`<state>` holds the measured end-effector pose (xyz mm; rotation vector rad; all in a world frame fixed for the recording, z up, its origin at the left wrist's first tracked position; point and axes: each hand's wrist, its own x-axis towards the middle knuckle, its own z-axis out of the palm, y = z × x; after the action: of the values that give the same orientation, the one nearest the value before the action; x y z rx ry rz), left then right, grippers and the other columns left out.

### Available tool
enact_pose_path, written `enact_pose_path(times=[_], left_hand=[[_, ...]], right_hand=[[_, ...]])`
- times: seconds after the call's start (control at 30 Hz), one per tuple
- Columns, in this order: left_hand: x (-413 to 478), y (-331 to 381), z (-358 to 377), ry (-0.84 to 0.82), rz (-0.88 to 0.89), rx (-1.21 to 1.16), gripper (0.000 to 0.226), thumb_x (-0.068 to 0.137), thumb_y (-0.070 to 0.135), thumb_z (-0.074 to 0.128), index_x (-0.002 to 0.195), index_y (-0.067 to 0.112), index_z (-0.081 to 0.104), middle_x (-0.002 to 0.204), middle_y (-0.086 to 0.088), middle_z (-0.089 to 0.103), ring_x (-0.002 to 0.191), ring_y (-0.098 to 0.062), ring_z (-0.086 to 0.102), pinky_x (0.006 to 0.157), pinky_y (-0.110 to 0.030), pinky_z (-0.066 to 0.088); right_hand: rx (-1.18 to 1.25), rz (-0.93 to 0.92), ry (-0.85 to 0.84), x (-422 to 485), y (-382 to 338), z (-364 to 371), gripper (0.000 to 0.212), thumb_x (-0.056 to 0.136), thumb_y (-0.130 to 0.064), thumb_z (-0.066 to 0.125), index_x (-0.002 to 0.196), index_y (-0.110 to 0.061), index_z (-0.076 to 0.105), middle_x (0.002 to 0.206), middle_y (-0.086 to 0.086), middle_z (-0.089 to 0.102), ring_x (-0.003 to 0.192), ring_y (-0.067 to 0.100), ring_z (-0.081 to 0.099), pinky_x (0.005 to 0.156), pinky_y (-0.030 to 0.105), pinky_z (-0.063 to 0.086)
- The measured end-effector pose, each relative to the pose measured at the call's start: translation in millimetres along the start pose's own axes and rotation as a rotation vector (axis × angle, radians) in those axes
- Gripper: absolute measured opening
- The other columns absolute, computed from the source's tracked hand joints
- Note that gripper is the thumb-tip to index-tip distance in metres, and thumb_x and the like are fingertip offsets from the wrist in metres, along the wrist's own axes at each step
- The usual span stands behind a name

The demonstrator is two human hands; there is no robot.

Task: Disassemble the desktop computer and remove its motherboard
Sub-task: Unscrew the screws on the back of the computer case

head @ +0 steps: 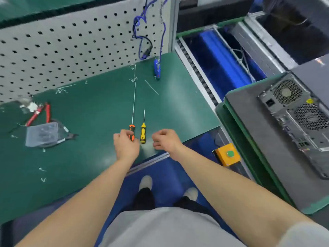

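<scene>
Far left: a pegboard (71, 41) backs the green bench (89, 104). Red-handled cutters (38, 113) and a clear plastic bag (42, 134) lie beside each other at the left of the bench, with cut tie scraps scattered about. They appear set aside, out of the working area.

Centre, near edge: two long-shafted screwdrivers lie side by side, handles toward the person and shafts pointing far, evidently laid for a direct pick-up. The left hand (125, 145) has its fingers curled round the handle of the orange screwdriver (132, 130), which lies on the bench. The yellow screwdriver (143, 132) lies just right of it, untouched. The right hand (166, 139) hovers just right of the yellow handle, fingers curled in, holding nothing.

Far centre: a blue power driver (157, 68) hangs on its coiled lead with its tip at the bench surface.

Right: a yellow button box (227, 155) sits at the near edge of the conveyor. Beyond it the desktop computer (299, 122) rests on a grey pallet (249, 122), well apart from both hands, its rear panel and fan grilles facing the person. The case looks closed; the motherboard is not visible.

Judgement: tool selection is in hand and disassembly is not yet begun.
</scene>
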<state>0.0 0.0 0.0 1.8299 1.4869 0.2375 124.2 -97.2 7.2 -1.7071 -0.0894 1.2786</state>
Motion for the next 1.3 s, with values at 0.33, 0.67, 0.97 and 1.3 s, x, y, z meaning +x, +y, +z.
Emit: enact_pose_path(times=[0.33,0.67,0.97,1.3], left_hand=[[57.0,-17.2,-9.9,-0.224,0.04,0.046,0.045,0.091,0.017,0.072,0.131,0.004,0.054,0.123,-0.017,0.061,0.117,-0.032,0.056,0.098,-0.035,0.042],[59.8,13.0,-26.9,-0.697,-0.114,0.002,0.025,0.078,0.013,0.064,0.102,0.007,0.059,0.084,-0.013,0.069,0.074,-0.027,0.065,0.084,-0.047,0.062],[16.5,81.5,-4.8,-0.701,0.366,0.026,0.013,0.08,0.018,0.069,0.082,0.019,0.057,0.069,0.007,0.063,0.059,-0.004,0.055,0.05,-0.011,0.041],[-104.9,212.0,59.5,-0.862,0.815,-0.116,0.044,0.075,0.013,0.076,0.113,0.03,0.06,0.088,0.01,0.069,0.073,0.004,0.065,0.064,-0.014,0.046]], right_hand=[[-0.274,0.003,0.394,41.3,-1.3,67.1,0.023,0.088,-0.029,0.078,0.105,-0.013,0.073,0.103,0.004,0.076,0.098,0.023,0.071,0.089,0.035,0.058],[0.001,0.13,0.097,32.2,1.4,60.5,0.034,0.09,0.007,0.055,0.12,0.001,0.068,0.105,0.021,0.071,0.09,0.031,0.07,0.092,0.047,0.061],[0.329,-0.143,0.178,-32.2,-10.0,-21.7,0.023,0.088,0.007,0.06,0.109,-0.001,0.066,0.099,0.019,0.069,0.09,0.029,0.071,0.078,0.04,0.063],[0.53,-0.534,0.745,-146.2,-7.7,-161.7,0.022,0.097,-0.013,0.072,0.114,0.0,0.068,0.091,0.008,0.075,0.079,0.017,0.073,0.065,0.03,0.059]])
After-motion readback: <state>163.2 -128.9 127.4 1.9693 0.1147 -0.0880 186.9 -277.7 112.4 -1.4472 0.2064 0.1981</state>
